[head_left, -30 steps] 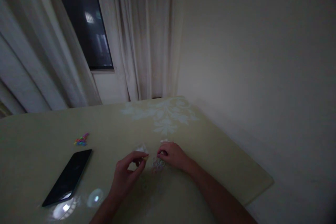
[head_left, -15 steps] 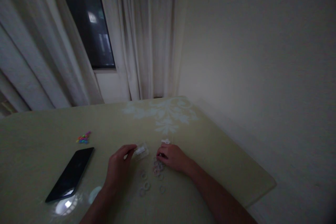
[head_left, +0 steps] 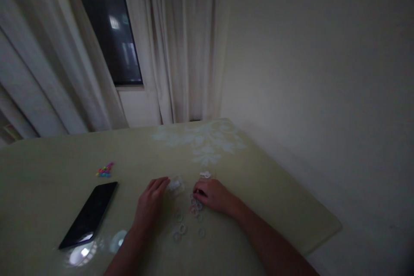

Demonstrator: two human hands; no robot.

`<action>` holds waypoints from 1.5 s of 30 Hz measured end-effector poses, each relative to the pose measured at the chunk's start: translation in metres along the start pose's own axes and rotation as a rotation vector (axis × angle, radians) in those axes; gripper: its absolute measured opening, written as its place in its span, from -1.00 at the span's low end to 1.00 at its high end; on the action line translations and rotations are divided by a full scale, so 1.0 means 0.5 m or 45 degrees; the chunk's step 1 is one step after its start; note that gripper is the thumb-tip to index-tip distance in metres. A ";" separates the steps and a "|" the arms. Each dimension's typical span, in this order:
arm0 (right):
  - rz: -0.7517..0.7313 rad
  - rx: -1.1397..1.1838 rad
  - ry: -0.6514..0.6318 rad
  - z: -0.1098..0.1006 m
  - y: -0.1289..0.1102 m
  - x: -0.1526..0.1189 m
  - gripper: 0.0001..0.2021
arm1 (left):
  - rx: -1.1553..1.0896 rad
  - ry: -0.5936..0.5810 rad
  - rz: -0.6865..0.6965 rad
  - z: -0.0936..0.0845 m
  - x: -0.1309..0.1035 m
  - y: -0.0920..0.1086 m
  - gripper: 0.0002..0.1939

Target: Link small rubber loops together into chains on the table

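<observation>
Lying left on counter (head_left: 258, 207): phone (head_left: 89, 214), coloured pieces (head_left: 105, 170); clear packet (head_left: 176, 185), contents unclear, flanked by left hand (head_left: 149, 202); rings (head_left: 194, 210) heaped at curled right hand (head_left: 213, 194); both grips cannot be told

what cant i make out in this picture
All in the head view:
Right hand: its curl hides whether it holds anything.
Clear, flat plastic packet: contents too blurred to identify.
Heap of multicoloured pieces: too small to tell shapes.
Right forearm: cut off by the bottom edge.
</observation>
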State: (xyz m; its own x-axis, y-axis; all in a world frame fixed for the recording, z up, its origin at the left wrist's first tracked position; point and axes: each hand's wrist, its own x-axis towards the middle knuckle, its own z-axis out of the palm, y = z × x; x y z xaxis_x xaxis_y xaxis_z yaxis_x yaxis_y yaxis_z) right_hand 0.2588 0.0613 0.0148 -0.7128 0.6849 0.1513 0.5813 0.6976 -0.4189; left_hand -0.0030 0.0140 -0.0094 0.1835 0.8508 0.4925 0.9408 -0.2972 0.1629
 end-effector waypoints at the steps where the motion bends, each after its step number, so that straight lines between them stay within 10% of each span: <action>1: 0.002 0.006 0.006 0.000 -0.001 0.000 -0.88 | -0.004 -0.001 -0.002 -0.001 0.002 0.003 -0.51; 16: 0.094 0.189 0.154 0.026 0.008 0.009 -0.86 | -0.125 -0.069 -0.021 -0.012 0.013 0.034 -0.45; 28: 0.172 0.282 0.143 0.002 0.009 0.005 -0.97 | -0.271 -0.795 -0.183 -0.072 -0.001 0.079 -0.73; 36: 0.063 0.487 -0.138 -0.029 0.013 -0.012 -0.89 | -0.416 -0.584 -0.180 -0.060 -0.001 0.083 -0.80; 45: 0.028 0.609 -0.072 -0.037 0.016 -0.012 -0.95 | -1.033 -0.128 -0.203 -0.025 0.000 0.079 -0.82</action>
State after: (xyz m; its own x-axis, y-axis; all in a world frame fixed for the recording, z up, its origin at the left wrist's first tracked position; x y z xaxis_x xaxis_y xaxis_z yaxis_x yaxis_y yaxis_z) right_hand 0.2751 0.0665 0.0272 -0.7302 0.6767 0.0940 0.3604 0.4985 -0.7884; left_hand 0.0307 -0.0032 0.0080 0.1260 0.9322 0.3392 0.4670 -0.3574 0.8088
